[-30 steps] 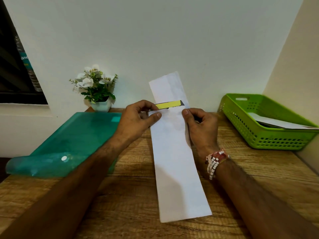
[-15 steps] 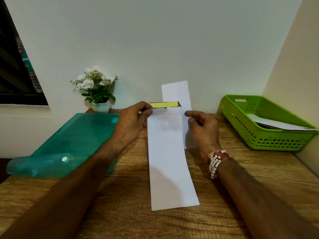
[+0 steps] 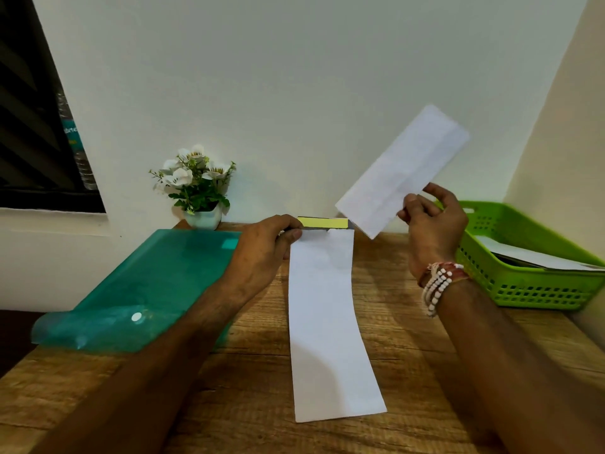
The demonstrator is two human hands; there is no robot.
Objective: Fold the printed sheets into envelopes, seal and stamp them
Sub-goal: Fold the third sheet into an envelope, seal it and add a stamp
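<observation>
A long white envelope (image 3: 324,322) lies lengthwise on the wooden table (image 3: 402,342), its far end open with a yellow adhesive strip (image 3: 322,222) showing. My left hand (image 3: 265,250) pinches the left end of that strip at the envelope's mouth. My right hand (image 3: 432,224) holds a folded white sheet (image 3: 402,172) up in the air to the right of the envelope, tilted up toward the wall. The sheet is clear of the envelope.
A green plastic folder (image 3: 140,290) lies at the left. A small white pot of flowers (image 3: 196,188) stands by the wall. A green basket (image 3: 530,257) holding papers sits at the right, against the side wall.
My right hand has pulled the folded sheet away from the envelope's mouth and lifted it up to the right. The left hand stays at the yellow strip.
</observation>
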